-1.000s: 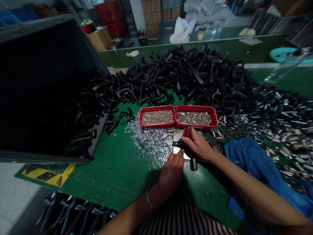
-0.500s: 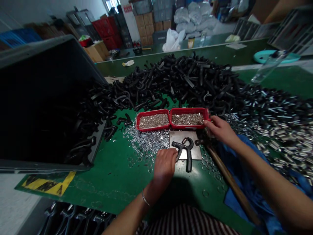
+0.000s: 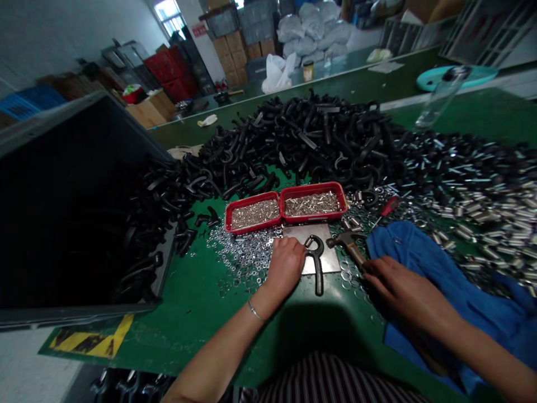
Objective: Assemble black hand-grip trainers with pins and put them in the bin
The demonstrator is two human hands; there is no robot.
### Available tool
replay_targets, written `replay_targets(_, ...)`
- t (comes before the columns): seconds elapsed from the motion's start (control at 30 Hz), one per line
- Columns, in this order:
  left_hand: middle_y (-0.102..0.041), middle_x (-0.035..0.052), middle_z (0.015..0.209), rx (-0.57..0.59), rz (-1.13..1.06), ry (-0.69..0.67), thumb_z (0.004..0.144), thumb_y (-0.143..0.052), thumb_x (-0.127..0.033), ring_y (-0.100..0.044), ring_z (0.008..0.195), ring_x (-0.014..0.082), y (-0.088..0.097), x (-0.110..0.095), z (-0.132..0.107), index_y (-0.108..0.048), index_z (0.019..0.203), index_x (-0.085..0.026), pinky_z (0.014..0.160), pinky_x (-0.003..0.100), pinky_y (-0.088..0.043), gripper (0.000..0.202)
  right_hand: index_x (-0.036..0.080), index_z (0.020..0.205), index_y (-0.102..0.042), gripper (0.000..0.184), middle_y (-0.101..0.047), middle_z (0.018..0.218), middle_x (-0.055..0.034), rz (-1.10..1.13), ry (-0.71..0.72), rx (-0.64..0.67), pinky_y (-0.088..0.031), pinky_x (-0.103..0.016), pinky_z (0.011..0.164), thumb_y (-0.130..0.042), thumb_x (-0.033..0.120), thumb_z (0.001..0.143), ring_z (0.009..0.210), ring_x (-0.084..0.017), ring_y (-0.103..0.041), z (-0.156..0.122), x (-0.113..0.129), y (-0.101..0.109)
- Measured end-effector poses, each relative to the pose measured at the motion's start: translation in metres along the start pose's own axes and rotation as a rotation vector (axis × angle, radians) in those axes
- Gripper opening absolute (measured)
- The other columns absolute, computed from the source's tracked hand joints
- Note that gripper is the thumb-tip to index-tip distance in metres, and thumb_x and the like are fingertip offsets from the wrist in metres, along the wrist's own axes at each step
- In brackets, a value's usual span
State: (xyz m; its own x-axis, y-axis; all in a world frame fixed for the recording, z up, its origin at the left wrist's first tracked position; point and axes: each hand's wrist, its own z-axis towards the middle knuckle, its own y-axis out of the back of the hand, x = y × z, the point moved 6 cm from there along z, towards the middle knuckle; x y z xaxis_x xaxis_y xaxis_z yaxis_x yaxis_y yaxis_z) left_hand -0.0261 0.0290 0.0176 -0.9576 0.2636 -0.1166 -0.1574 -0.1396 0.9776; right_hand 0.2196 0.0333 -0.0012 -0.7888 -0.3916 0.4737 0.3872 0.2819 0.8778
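My left hand is closed around one handle of a black hand-grip exerciser. The exerciser lies on a square metal plate, its curved top and a small silver cylinder beside my fingertips. My right hand wraps round the wooden handle of a hammer, whose head rests at the plate's right edge. Beyond the plate stand two red trays, the left tray holding tiny metal pieces and the right tray small metal pins. Loose washers are scattered left of the plate.
A heap of black handles spreads behind the trays. At left, a large grey crate lies tipped with more handles inside. A blue cloth, red screwdriver and many metal cylinders lie at right. A clear bottle stands farther back.
My right hand has left the end of the right tray and come down onto the hammer handle. The red screwdriver now shows lying on the table. My left hand still holds the exerciser.
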Motion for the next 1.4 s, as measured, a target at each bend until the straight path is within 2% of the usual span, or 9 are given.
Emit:
replay_targets(0.17,-0.06,0.008,0.089,-0.012,0.079,-0.035,0.098,-0.049,-0.02,-0.052,0.09,0.0238,-0.001,-0.004,0.003,-0.065,0.088,-0.015,0.083,0.04,-0.038,0.02,0.018,0.113,-0.06,0.032,-0.066,0.104,-0.0158,-0.164,-0.012,-0.035,-0.055,-0.044,0.072,-0.045,0.04,0.096,0.089,-0.032,-0.067,-0.007,-0.006,-0.012)
replay_targets(0.3,-0.06,0.0099,0.087,0.009,0.173,-0.111,0.098,-0.046,-0.015,-0.052,0.088,0.0248,-0.003,-0.013,0.007,-0.064,0.084,-0.012,0.082,0.041,-0.039,0.023,0.017,0.122,-0.057,0.038,-0.066,0.114,-0.0168,-0.037,-0.029,-0.033,-0.054,-0.045,0.082,-0.05,0.041,0.093,0.096,-0.032,-0.068,0.0,-0.01,-0.011)
replay_targets(0.47,-0.06,0.0112,0.089,0.089,0.22,-0.291,0.097,-0.044,-0.012,-0.053,0.091,0.0267,-0.004,-0.024,0.012,-0.065,0.09,-0.01,0.085,0.043,-0.039,0.022,0.017,0.122,-0.059,0.05,-0.071,0.091,-0.009,0.463,-0.252,0.141,-0.056,-0.035,0.066,-0.057,0.052,0.087,0.078,-0.026,-0.07,0.013,-0.02,-0.012)
replay_targets(0.67,-0.061,0.0091,0.094,0.092,0.114,-0.268,0.098,-0.047,-0.016,-0.053,0.095,0.0235,-0.005,-0.008,0.002,-0.066,0.095,-0.015,0.087,0.04,-0.041,0.019,0.021,0.109,-0.068,0.044,-0.07,0.08,-0.0063,1.135,-0.466,0.336,-0.056,-0.028,0.058,-0.051,0.058,0.091,0.069,-0.02,-0.069,0.006,-0.014,-0.017)
replay_targets(0.8,-0.063,0.0078,0.104,0.032,-0.072,-0.118,0.099,-0.049,-0.027,-0.055,0.099,0.0217,-0.004,0.002,-0.01,-0.065,0.112,-0.019,0.089,0.038,-0.043,0.022,0.021,0.095,-0.063,0.041,-0.067,0.075,-0.004,1.015,-0.417,0.296,-0.054,-0.027,0.054,-0.056,0.061,0.088,0.063,-0.018,-0.065,0.003,-0.002,-0.006)
replay_targets(0.97,-0.062,0.013,0.117,-0.052,-0.09,0.086,0.097,-0.054,-0.039,-0.055,0.11,0.0263,0.009,0.0,-0.033,-0.058,0.121,-0.015,0.096,0.043,-0.042,0.035,0.022,0.108,-0.056,0.044,-0.064,0.076,-0.0009,0.802,-0.25,0.341,-0.049,-0.028,0.048,-0.046,0.063,0.093,0.053,-0.015,-0.059,-0.003,0.017,0.001)
replay_targets(1.07,-0.066,0.0145,0.097,0.057,0.031,0.189,0.093,-0.056,-0.048,-0.061,0.097,0.0309,0.007,-0.006,-0.049,-0.061,0.102,-0.012,0.09,0.048,-0.043,0.037,0.023,0.105,-0.06,0.039,-0.064,0.072,-0.0012,0.5,-0.103,0.278,-0.049,-0.029,0.055,-0.045,0.057,0.095,0.061,-0.019,-0.062,-0.002,0.027,0.007)
replay_targets(1.27,-0.071,0.0141,0.088,0.279,0.051,0.148,0.095,-0.049,-0.026,-0.067,0.084,0.0275,-0.01,-0.016,-0.049,-0.062,0.095,-0.012,0.089,0.045,-0.046,0.019,0.024,0.112,-0.053,0.033,-0.07,0.088,-0.0079,0.13,0.057,0.084,-0.049,-0.033,0.067,-0.033,0.048,0.101,0.077,-0.025,-0.068,0.016,0.058,0.017)
replay_targets(1.4,-0.071,0.0151,0.087,0.313,0.054,0.116,0.096,-0.047,-0.023,-0.068,0.084,0.0274,-0.011,-0.016,-0.043,-0.063,0.095,-0.011,0.091,0.045,-0.046,0.021,0.024,0.093,-0.052,0.028,-0.067,0.073,-0.0055,-0.034,0.093,0.233,-0.045,-0.03,0.059,-0.036,0.045,0.101,0.065,-0.024,-0.066,0.029,0.062,0.005)
